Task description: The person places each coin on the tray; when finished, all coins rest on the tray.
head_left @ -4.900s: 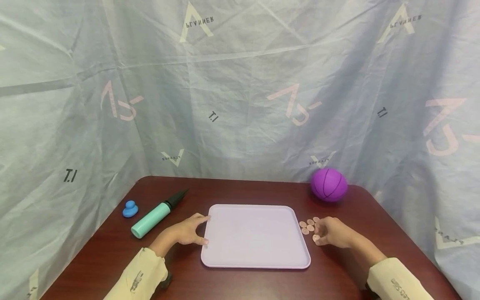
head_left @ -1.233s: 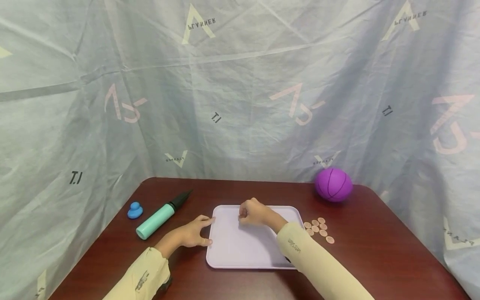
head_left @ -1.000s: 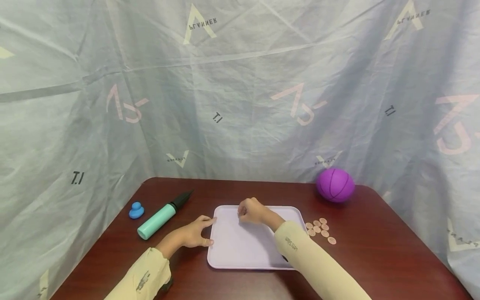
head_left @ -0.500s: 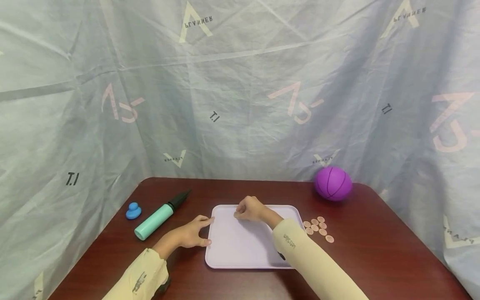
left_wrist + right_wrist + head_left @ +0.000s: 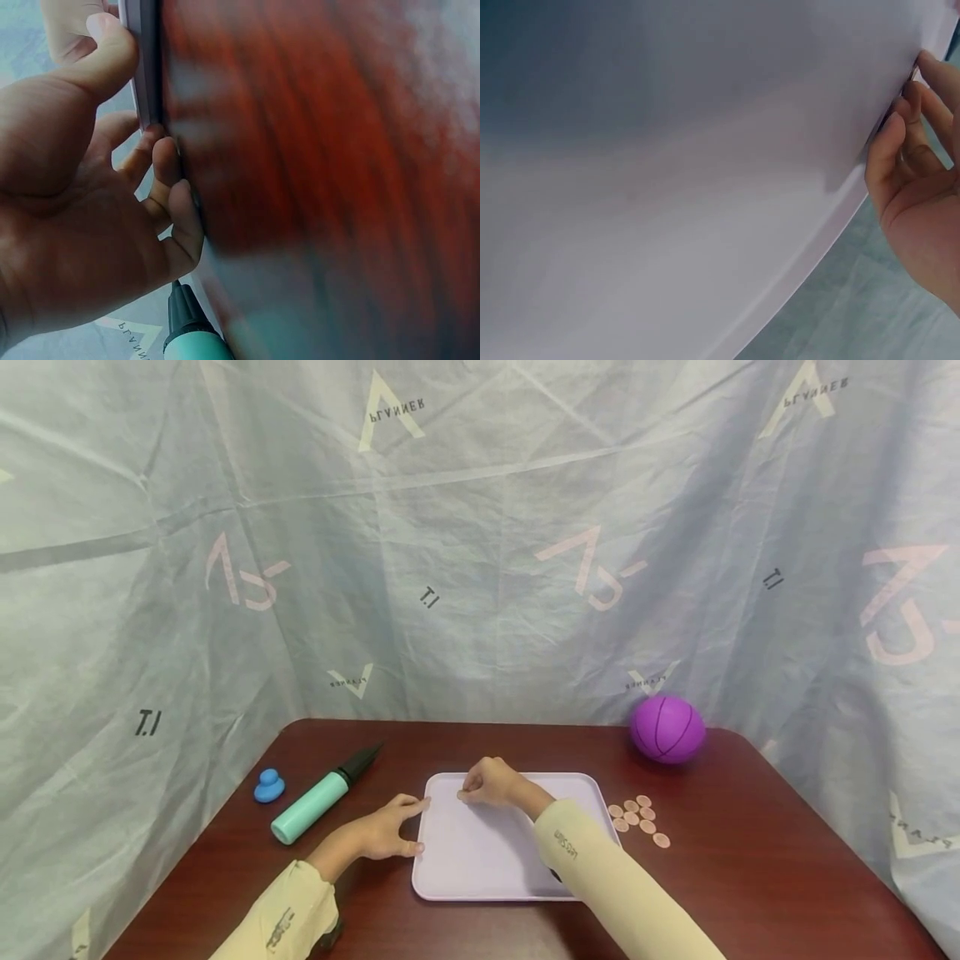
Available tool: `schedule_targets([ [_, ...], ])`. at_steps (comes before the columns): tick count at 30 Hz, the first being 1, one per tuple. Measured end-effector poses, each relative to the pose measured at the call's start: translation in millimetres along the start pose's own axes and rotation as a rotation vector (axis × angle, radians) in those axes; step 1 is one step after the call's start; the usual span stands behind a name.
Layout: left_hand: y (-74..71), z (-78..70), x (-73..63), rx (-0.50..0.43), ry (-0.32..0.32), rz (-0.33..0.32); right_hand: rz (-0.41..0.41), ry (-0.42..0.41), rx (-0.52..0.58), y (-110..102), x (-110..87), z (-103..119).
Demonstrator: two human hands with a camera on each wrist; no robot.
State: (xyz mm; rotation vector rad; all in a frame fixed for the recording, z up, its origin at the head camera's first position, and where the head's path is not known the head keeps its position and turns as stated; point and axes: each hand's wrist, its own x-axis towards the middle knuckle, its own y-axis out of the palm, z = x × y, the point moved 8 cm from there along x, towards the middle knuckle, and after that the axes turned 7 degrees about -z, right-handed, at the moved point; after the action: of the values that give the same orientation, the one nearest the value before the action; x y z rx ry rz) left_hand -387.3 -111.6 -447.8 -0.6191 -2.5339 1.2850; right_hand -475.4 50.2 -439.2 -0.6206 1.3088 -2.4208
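Observation:
A pale lilac tray (image 5: pixel 502 860) lies on the table in the head view. My left hand (image 5: pixel 382 832) is at its left edge, thumb and index finger spread and touching the rim; in the left wrist view the other fingers of that hand (image 5: pixel 97 195) bend below the rim. Over the tray's back left part, my right hand (image 5: pixel 495 782) pinches a coin (image 5: pixel 462 795), mostly covered by the fingers. Only a thin edge of it shows between the fingertips in the right wrist view. Several copper-coloured coins (image 5: pixel 632 817) lie beside the tray's right edge.
A mint-green hand pump (image 5: pixel 311 806) with a black tip lies left of the tray, and a blue rubber duck (image 5: pixel 269 787) sits beyond it. A purple ball (image 5: pixel 667 729) stands at the table's back right corner. A printed grey cloth (image 5: pixel 480 568) hangs behind the table (image 5: pixel 750 860).
Nearly five seconds ago my right hand was at the coins on the right; now it is over the tray. In the last second it has slid slightly left. My left hand has stayed at the rim.

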Motion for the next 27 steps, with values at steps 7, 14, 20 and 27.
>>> schedule_targets([
  [7, 3.1, 3.6, -1.6, 0.012, -0.029, 0.018, 0.018, 0.049, 0.017, 6, -0.9, -2],
  [14, 4.2, 5.1, 1.9, 0.017, -0.05, 0.013, -0.013, 0.104, 0.02, 0, 0.8, -8],
  [20, 4.5, 5.0, 2.1, 0.032, -0.047, 0.016, 0.014, 0.079, 0.05, 0, -2.2, -7],
  [27, 2.2, 5.9, 3.3, 0.07, -0.074, 0.031, 0.078, 0.049, 0.083, -17, -5.7, -8],
])
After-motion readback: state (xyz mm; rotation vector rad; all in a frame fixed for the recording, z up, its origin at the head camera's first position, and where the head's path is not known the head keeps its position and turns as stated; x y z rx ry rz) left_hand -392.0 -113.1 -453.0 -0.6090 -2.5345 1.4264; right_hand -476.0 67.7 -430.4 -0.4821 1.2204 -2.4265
